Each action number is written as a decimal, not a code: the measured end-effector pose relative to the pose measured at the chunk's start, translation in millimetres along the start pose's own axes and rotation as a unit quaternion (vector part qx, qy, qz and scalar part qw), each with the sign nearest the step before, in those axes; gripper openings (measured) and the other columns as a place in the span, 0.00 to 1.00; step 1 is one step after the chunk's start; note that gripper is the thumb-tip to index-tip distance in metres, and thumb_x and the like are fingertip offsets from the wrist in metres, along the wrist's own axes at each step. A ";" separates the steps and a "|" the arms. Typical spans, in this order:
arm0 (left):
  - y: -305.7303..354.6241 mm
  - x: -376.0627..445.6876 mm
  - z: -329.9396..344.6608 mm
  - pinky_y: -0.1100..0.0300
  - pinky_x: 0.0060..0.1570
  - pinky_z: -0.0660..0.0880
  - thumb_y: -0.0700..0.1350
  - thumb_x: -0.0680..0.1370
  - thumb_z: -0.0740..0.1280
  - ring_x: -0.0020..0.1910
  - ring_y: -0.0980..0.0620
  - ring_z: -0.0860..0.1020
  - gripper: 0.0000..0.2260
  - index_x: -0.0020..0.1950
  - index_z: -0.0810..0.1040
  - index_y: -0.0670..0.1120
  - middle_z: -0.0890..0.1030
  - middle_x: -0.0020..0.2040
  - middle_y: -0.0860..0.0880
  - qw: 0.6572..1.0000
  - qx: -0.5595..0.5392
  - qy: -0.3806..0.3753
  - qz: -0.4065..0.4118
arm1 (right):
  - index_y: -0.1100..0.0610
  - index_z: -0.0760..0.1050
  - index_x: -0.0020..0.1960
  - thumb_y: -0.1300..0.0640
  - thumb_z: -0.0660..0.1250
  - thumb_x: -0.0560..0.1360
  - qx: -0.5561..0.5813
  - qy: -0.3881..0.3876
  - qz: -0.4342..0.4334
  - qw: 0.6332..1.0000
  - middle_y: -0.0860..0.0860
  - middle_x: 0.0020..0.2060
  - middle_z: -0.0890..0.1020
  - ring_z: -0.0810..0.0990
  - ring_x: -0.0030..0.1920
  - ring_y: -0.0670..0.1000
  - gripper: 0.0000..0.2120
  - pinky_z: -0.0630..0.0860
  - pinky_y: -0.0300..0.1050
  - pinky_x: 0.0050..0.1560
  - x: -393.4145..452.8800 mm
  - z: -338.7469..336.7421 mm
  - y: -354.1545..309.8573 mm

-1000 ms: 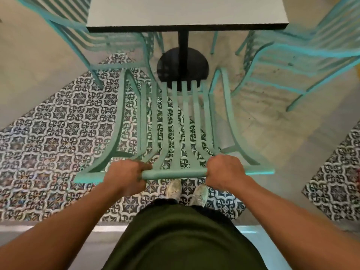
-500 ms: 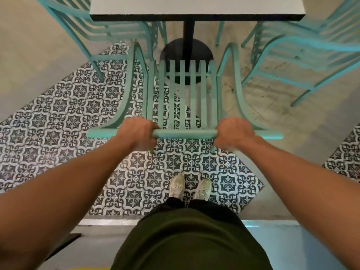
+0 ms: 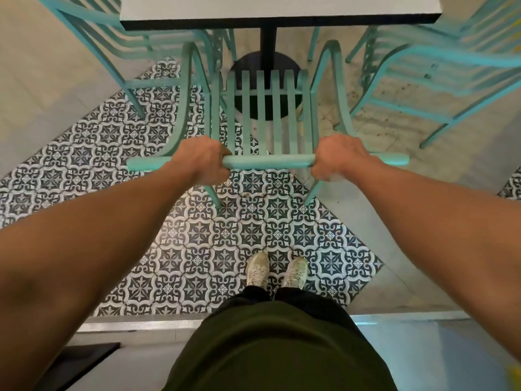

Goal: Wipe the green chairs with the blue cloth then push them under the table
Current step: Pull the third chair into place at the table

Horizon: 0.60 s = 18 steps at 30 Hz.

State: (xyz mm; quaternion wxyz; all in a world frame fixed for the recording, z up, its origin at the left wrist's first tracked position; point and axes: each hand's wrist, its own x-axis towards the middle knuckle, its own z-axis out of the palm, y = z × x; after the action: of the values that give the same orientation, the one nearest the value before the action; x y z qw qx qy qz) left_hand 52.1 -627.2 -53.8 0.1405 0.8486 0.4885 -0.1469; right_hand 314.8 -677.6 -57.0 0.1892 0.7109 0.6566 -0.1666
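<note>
A green slatted metal chair (image 3: pixel 266 108) stands straight ahead of me, its seat front close to the near edge of the white-topped table (image 3: pixel 180 8). My left hand (image 3: pixel 201 160) grips the left part of the chair's top rail (image 3: pixel 267 161). My right hand (image 3: pixel 337 160) grips the right part of the same rail. Both arms are stretched out forward. No blue cloth shows in this view.
Another green chair (image 3: pixel 118 49) stands at the table's left side and a third green chair (image 3: pixel 439 71) at its right. The table's black post and round base (image 3: pixel 267 40) sit beyond the chair seat. Patterned tiles cover the floor; my shoes (image 3: pixel 276 269) stand behind the chair.
The chair has slid forward toward the table with both hands on its rail. My arms have stretched out and the chair is now farther from my feet.
</note>
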 end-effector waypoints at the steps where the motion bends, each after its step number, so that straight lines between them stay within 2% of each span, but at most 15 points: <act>1: -0.8 3.3 -0.8 0.64 0.31 0.69 0.50 0.75 0.65 0.33 0.54 0.76 0.12 0.56 0.82 0.52 0.78 0.34 0.52 1.000 -0.002 0.000 -0.001 | 0.55 0.75 0.45 0.50 0.67 0.73 -0.002 0.003 -0.007 1.000 0.49 0.36 0.77 0.75 0.35 0.48 0.08 0.66 0.38 0.28 1.8 -2.5 1.0; 4: -2.2 10.8 -1.2 0.65 0.28 0.66 0.49 0.75 0.65 0.31 0.56 0.75 0.12 0.56 0.82 0.52 0.78 0.33 0.52 1.000 -0.011 0.005 0.001 | 0.55 0.73 0.45 0.49 0.66 0.73 -0.002 0.004 -0.027 1.000 0.50 0.36 0.77 0.76 0.37 0.49 0.09 0.70 0.41 0.32 4.9 -9.3 5.7; 7: -3.0 15.9 -2.2 0.66 0.29 0.65 0.49 0.76 0.65 0.31 0.57 0.74 0.11 0.56 0.82 0.52 0.78 0.33 0.52 1.000 -0.011 0.005 0.007 | 0.55 0.73 0.44 0.50 0.66 0.73 0.001 0.011 -0.034 0.999 0.50 0.35 0.77 0.76 0.36 0.49 0.08 0.71 0.41 0.32 8.3 -10.5 9.1; 13: -5.1 25.6 -8.4 0.61 0.35 0.74 0.48 0.75 0.65 0.35 0.50 0.79 0.11 0.55 0.82 0.51 0.79 0.34 0.50 1.000 -0.004 0.014 0.011 | 0.54 0.70 0.38 0.50 0.67 0.73 0.024 0.024 -0.036 0.999 0.50 0.34 0.76 0.74 0.34 0.49 0.10 0.65 0.39 0.28 19.4 -13.1 13.1; 18: -6.9 34.5 -12.6 0.62 0.34 0.71 0.49 0.75 0.66 0.35 0.51 0.78 0.13 0.58 0.82 0.50 0.80 0.34 0.50 1.000 -0.006 0.016 0.006 | 0.56 0.74 0.44 0.49 0.67 0.74 0.027 0.019 -0.025 0.999 0.51 0.35 0.77 0.76 0.37 0.51 0.10 0.68 0.41 0.33 24.8 -22.6 12.3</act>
State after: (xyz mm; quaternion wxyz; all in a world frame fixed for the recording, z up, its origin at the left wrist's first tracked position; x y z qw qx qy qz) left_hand 64.1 -591.9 -56.2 0.1386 0.8527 0.4868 -0.1297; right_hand 328.9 -645.8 -48.7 0.1531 0.7023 0.6728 -0.1750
